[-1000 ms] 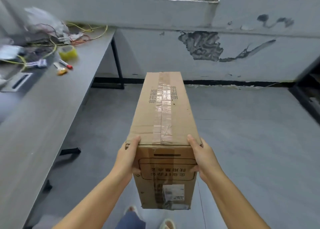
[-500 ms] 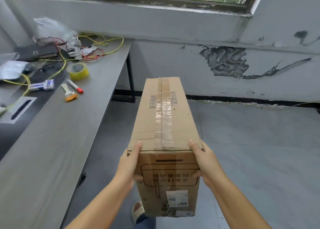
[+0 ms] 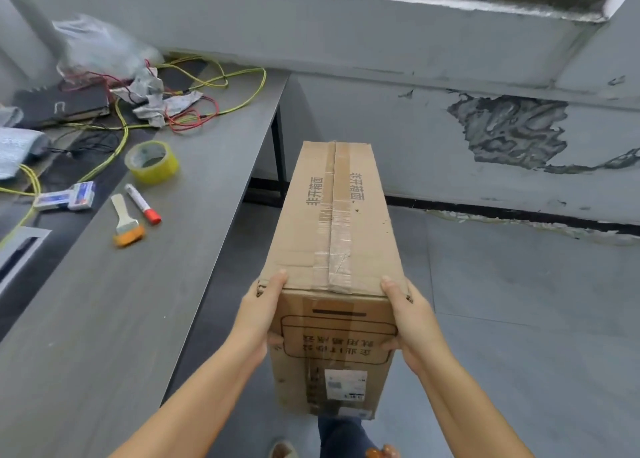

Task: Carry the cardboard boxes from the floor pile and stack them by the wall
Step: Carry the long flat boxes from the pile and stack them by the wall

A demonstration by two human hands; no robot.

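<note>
Bare workroom: peeling wall (image 3: 512, 128), wires (image 3: 194, 87) and tape roll (image 3: 151, 161) on bench (image 3: 104, 319)

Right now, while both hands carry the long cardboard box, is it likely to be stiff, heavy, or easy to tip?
The cardboard box probably stays stiff: its taped top looks flat, only lightly creased. It seems moderately light, since the left hand and right hand grip only its near end. Being long, it may dip forward if the fingers loosen.
</note>
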